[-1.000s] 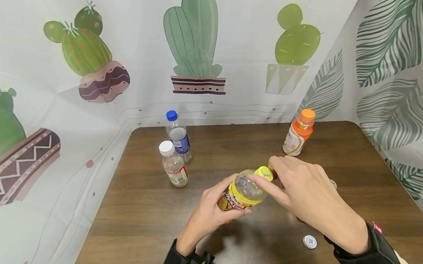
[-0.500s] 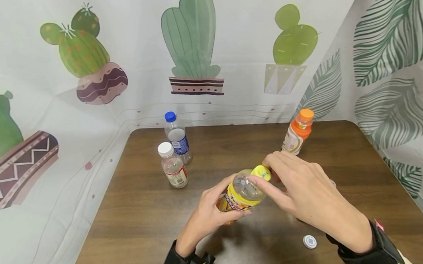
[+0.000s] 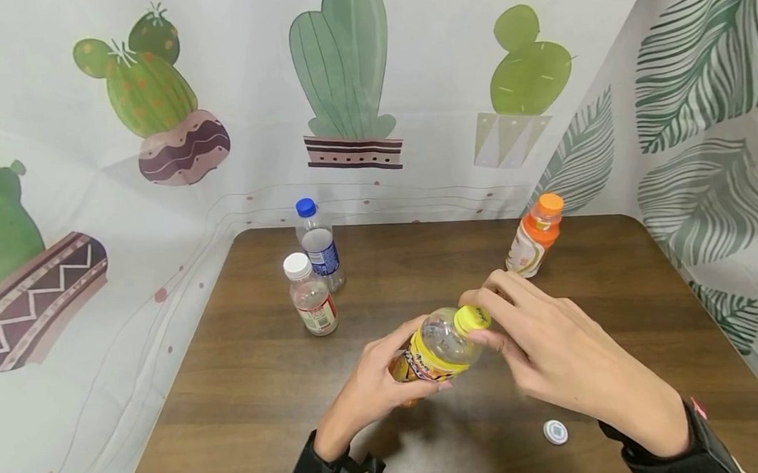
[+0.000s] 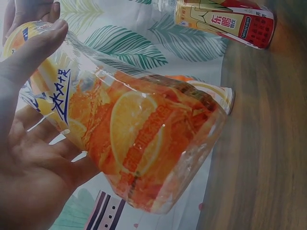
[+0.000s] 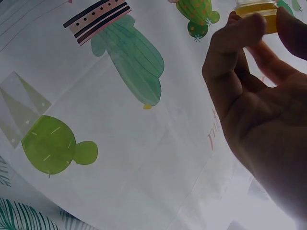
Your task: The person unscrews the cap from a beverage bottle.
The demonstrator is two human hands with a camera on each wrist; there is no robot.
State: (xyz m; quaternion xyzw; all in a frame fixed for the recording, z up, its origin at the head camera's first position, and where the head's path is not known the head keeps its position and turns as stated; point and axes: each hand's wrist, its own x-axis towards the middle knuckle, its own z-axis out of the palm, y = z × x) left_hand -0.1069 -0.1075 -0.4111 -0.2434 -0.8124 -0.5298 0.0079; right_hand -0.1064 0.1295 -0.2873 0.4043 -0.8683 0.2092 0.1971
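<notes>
A clear plastic bottle (image 3: 433, 351) with a yellow and orange label tilts above the table, its neck toward the right. My left hand (image 3: 376, 379) grips it around the label; in the left wrist view, orange slices show on the bottle's lower part (image 4: 139, 139). At the neck, my right hand (image 3: 552, 349) pinches the yellow cap (image 3: 472, 319) between thumb and fingers. The cap is on the bottle's mouth; whether it is loose I cannot tell. The right wrist view also has this cap (image 5: 261, 17) between thumb and forefinger.
A white-capped bottle (image 3: 314, 300) and a blue-capped bottle (image 3: 322, 250) stand at the back left. An orange bottle (image 3: 533, 239) is at the back right. A white cap (image 3: 555, 432) lies near my right wrist. A red and yellow bottle (image 4: 228, 21) appears in the left wrist view.
My right hand has turned about the cap and its wrist has shifted right. More of the cap's side now shows. The left hand and bottle are almost unmoved.
</notes>
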